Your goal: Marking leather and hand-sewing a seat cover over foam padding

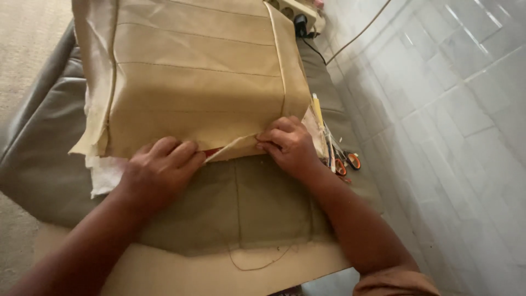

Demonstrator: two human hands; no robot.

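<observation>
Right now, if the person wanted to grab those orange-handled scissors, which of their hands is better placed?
The right hand. It pinches the tan cover's edge close beside the scissors, which lie just to its right. The left hand sits on the far side and would have to cross over.

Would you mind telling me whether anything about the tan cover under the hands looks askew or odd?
The tan cover's lower edge gapes between the left hand and right hand, its flap folded out with something red showing inside. A loose thread curls over the board below. Orange-handled scissors lie crammed against the tiled wall.
</observation>
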